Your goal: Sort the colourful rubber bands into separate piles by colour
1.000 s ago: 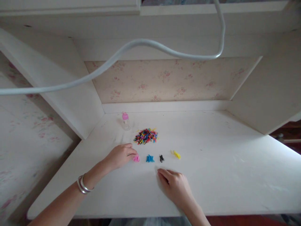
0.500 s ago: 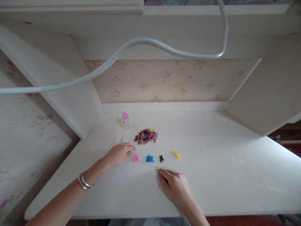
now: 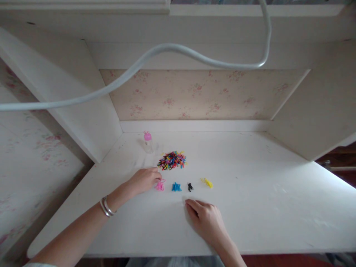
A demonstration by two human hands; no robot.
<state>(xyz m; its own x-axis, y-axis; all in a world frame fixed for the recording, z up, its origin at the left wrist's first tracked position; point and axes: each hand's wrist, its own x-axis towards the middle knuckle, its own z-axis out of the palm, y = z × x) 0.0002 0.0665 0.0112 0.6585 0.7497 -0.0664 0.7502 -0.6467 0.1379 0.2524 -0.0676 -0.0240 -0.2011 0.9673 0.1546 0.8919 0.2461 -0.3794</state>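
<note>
My left hand (image 3: 145,180) reaches in from the left, its fingertips pinched at a pink rubber band on the upper edge of the small pink rubber band pile (image 3: 159,185). To the right, in a row, lie a blue rubber band pile (image 3: 176,187), a small black one (image 3: 190,187) and a yellow one (image 3: 207,183). Behind the row is a larger heap of mixed-colour rubber bands (image 3: 172,160). My right hand (image 3: 206,219) rests on the tabletop in front of the black pile, fingers curled in, with nothing visible in them.
A small clear bottle with a pink cap (image 3: 148,142) stands behind the heap at the left. The white desk (image 3: 250,207) has side panels and a floral back wall. A pale cable (image 3: 172,47) hangs across the upper view.
My left hand has moved slightly right, its fingers closing together at the pink pile, where a pink loop now shows by the fingertips. My right hand stays in place.
</note>
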